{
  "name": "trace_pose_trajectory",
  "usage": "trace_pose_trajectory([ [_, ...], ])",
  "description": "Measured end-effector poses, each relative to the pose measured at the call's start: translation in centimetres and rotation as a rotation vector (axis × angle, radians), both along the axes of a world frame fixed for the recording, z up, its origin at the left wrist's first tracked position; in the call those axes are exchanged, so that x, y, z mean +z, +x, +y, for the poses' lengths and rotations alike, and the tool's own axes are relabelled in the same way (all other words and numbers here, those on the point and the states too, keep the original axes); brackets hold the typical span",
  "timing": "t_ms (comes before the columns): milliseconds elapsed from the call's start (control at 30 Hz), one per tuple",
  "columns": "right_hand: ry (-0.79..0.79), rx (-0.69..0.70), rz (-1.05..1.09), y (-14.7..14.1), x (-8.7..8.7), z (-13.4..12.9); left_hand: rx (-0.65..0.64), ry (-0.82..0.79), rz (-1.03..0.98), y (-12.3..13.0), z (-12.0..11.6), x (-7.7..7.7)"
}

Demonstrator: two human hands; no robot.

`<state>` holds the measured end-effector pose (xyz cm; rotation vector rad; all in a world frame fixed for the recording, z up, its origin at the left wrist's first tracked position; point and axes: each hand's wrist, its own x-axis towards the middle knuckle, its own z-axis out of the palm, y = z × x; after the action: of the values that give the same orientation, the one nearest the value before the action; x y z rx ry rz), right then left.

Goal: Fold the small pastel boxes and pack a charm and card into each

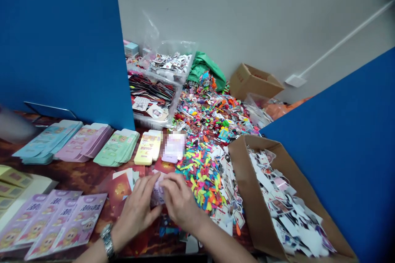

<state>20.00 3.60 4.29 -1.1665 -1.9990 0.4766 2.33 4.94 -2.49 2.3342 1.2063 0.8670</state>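
Note:
My left hand (138,203), with a metal watch on its wrist, is closed on one side of a small purple printed carton (158,192). From the other side my right hand (182,203) grips it too, fingers bent near its top. My fingers cover much of the carton. Just left of my hands lie red cards (119,193) and some white ones. Several flat purple packs (80,222) overlap at the lower left. Beyond my hands a yellow stack (147,148) of cartons stands beside a purple stack (169,158).
Green cartons (115,148), pink cartons (82,144) and blue cartons (46,141) are stacked farther left. Bright balloons (203,176) and small trinkets (212,111) heap up at the right. An open cardboard box (243,181) holds stickers. Blue partitions (61,41) flank the table.

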Motion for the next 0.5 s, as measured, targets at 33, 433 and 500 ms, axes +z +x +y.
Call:
trace_pose_trajectory([
  [33, -0.012, 0.013, 0.048, 0.2, -0.1, 0.4, 0.003, -0.016, -0.010, 0.0, 0.1, -0.3],
  [433, -0.328, -0.731, -0.308, 16.9, -6.9, 15.6, 0.040, 0.037, 0.000, -0.7, -0.4, -3.4],
  [500, -0.367, -0.746, -0.366, 17.7, -8.1, 17.0, 0.039, 0.026, 0.005, -0.6, -0.5, -4.1],
])
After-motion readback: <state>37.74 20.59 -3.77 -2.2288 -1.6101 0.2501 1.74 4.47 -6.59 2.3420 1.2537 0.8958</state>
